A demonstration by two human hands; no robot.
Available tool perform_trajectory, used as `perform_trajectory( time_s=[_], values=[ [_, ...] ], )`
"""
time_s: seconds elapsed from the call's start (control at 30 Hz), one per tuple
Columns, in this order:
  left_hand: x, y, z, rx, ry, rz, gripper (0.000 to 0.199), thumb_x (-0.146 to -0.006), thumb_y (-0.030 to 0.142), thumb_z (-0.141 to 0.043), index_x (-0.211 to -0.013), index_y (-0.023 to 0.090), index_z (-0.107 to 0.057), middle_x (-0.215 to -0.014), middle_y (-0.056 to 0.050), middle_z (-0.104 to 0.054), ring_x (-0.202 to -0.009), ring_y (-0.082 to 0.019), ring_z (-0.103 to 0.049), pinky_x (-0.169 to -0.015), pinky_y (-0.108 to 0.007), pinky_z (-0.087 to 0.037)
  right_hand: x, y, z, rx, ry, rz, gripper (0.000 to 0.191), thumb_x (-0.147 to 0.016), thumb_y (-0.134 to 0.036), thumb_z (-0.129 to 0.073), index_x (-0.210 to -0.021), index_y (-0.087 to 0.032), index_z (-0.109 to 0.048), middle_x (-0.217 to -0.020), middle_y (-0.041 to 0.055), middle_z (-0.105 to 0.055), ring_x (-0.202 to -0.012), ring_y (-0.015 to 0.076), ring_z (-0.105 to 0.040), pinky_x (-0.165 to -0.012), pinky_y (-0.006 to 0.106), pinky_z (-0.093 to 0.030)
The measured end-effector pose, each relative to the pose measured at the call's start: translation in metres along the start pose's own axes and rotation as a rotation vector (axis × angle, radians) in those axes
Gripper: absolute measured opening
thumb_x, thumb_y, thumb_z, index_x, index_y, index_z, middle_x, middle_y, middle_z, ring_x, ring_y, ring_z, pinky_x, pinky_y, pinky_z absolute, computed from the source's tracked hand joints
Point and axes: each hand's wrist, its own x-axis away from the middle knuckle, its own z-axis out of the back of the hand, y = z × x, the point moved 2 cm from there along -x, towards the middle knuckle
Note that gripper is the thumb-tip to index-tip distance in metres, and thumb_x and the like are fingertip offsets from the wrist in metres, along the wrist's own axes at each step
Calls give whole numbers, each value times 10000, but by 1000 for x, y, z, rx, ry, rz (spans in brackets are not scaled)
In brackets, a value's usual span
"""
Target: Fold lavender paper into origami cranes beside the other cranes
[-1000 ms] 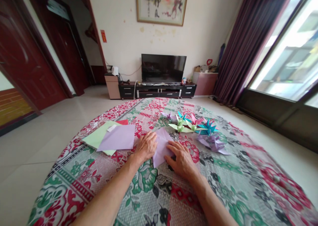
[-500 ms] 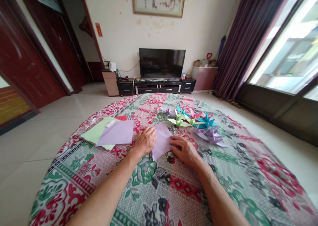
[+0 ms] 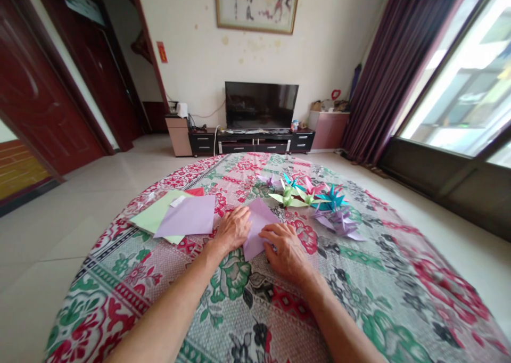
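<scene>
A folded sheet of purple origami paper (image 3: 257, 219) lies on the patterned tablecloth in front of me. My left hand (image 3: 235, 227) is closed at its left edge, the fingertips holding it against the table. Across its lower right part rests my right hand (image 3: 283, 246), fingers curled and touching the paper, covering that corner. To the left, an unfolded purple sheet (image 3: 187, 216) sits on top of light green sheets (image 3: 147, 214), with a bit of red paper (image 3: 196, 191) showing behind.
Several folded paper cranes stand to the right: green (image 3: 288, 197), blue (image 3: 332, 198), pink (image 3: 313, 186) and purple (image 3: 341, 223). The round table's floral cloth (image 3: 223, 326) spreads under everything. Beyond it are a television (image 3: 261, 106) and a low cabinet (image 3: 239, 145).
My right hand has slid left from the paper's right corner onto its lower right part. My left hand stays at the left edge. The view has tilted slightly upward.
</scene>
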Motion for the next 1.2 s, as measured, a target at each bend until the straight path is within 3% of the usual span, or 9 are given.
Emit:
perform_trajectory(
  time_s=[0.6, 0.77, 0.9, 1.03, 1.2],
  values=[
    [-14, -6, -1, 10, -46, -145, 384, -882, 283, -359, -1208, 162, -523, -1329, -79, -478, -1258, -224, -380, -1035, -385, -318, 1, 27, -6, -117, 76, -61, 207, -827, -183, -466, -819, -209, -671, -958, 40, -649, -902, 161, -567, -876, 312, -394],
    [-15, -6, -2, 14, -31, -147, 377, -876, 290, -378, -1202, 173, -527, -1327, -81, -480, -1255, -222, -382, -1036, -389, -314, 0, 14, -3, -76, 72, -22, 228, -812, -164, -483, -934, -238, -660, -924, 38, -639, -884, 173, -548, -872, 339, -379],
    [-16, -7, -2, 22, -35, -158, 380, -875, 282, -377, -1199, 155, -528, -1315, -92, -490, -1248, -213, -390, -1036, -371, -316, -5, 6, -12, -131, 37, 33, 328, -820, -119, -436, -1070, -235, -613, -1021, 49, -613, -943, 169, -534, -879, 314, -390],
    [-15, -8, -2, 33, -20, -150, 381, -877, 289, -373, -1198, 160, -533, -1315, -89, -492, -1249, -200, -393, -1045, -370, -306, -14, 17, -18, -108, 81, -92, 371, -807, -67, -386, -1091, -178, -597, -1104, 78, -575, -1009, 162, -519, -913, 280, -384],
    [-14, -7, -3, 37, 18, -148, 361, -864, 277, -398, -1175, 178, -553, -1304, -86, -504, -1243, -216, -404, -1039, -398, -315, -25, 26, -17, 12, -11, -214, 301, -805, -68, -390, -901, -169, -656, -959, 80, -598, -884, 152, -547, -812, 231, -404]
  ],
)
